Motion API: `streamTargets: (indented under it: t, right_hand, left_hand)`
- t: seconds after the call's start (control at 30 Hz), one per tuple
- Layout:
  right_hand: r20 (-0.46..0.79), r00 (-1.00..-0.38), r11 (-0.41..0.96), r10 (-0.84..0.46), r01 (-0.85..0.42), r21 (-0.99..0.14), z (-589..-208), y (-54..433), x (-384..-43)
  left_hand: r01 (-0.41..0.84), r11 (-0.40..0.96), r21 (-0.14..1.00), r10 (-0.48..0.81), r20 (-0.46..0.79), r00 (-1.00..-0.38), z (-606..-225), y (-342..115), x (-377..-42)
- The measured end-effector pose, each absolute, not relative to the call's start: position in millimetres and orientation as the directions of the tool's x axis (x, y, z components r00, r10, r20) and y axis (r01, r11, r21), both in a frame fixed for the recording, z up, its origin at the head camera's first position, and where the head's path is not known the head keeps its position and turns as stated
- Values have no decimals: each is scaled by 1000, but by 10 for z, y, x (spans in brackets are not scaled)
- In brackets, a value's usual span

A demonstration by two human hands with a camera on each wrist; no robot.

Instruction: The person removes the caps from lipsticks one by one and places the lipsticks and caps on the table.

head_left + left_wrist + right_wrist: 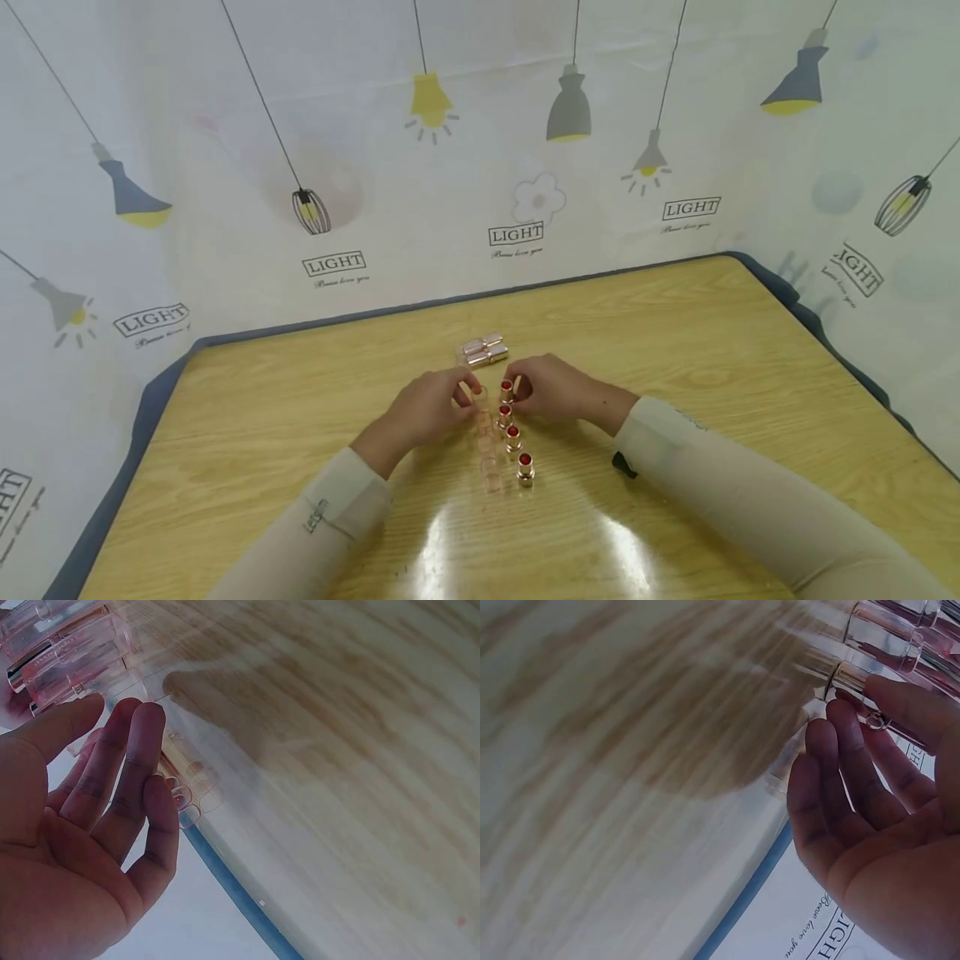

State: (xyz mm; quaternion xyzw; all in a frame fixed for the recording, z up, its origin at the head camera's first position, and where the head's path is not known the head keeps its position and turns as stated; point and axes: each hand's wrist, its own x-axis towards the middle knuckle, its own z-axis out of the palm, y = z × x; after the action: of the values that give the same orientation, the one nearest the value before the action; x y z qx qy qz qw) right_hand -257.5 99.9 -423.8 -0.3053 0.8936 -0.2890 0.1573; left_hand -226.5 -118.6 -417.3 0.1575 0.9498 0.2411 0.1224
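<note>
A row of gold lipstick tubes (pixel 513 439) with red tops stands upright on the table. Left of it runs a row of clear pinkish caps (pixel 489 473). My left hand (pixel 431 406) pinches the farthest cap (pixel 481 397) between thumb and fingers; in the left wrist view the left hand (pixel 112 817) has its other fingers loosely bent. My right hand (pixel 553 387) pinches the farthest lipstick (pixel 506 391), whose base (pixel 847 677) shows between thumb and fingertips in the right wrist view. Both hold their things at table level, a small gap apart.
Beyond the hands, capped lipsticks (pixel 483 352) lie on their sides. A small black object (pixel 624 465) sits beside the right sleeve. The wood-patterned table (pixel 300 500) ends at a dark blue edge (pixel 375 312) against a cloth printed with lamps (pixel 442 183).
</note>
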Motion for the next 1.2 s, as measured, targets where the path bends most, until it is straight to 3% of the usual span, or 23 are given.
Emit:
streamTargets:
  t: [0.27,0.43,0.6,0.97,1.2]
  right_hand:
    - [-110,-751,644,-651,-470,-604,-4236,983,-2594]
    - [-183,-739,668,-648,-437,-603,-4199,977,-2626]
    - [-190,-761,700,-621,-428,-572,-4172,1018,-2680]
    - [-64,-831,747,-553,-460,-480,-4080,878,-2853]
    - [-52,-822,784,-568,-520,-339,-4088,755,-2966]
  left_hand:
    - [250,839,483,364,-157,-918,-4194,-1187,-2283]
    - [234,845,481,352,-170,-920,-4200,-1238,-2273]
    - [207,866,456,311,-166,-936,-4181,-1311,-2211]
    - [261,891,372,273,21,-962,-3992,-1409,-1939]
    - [255,884,391,239,91,-967,-3904,-1426,-1741]
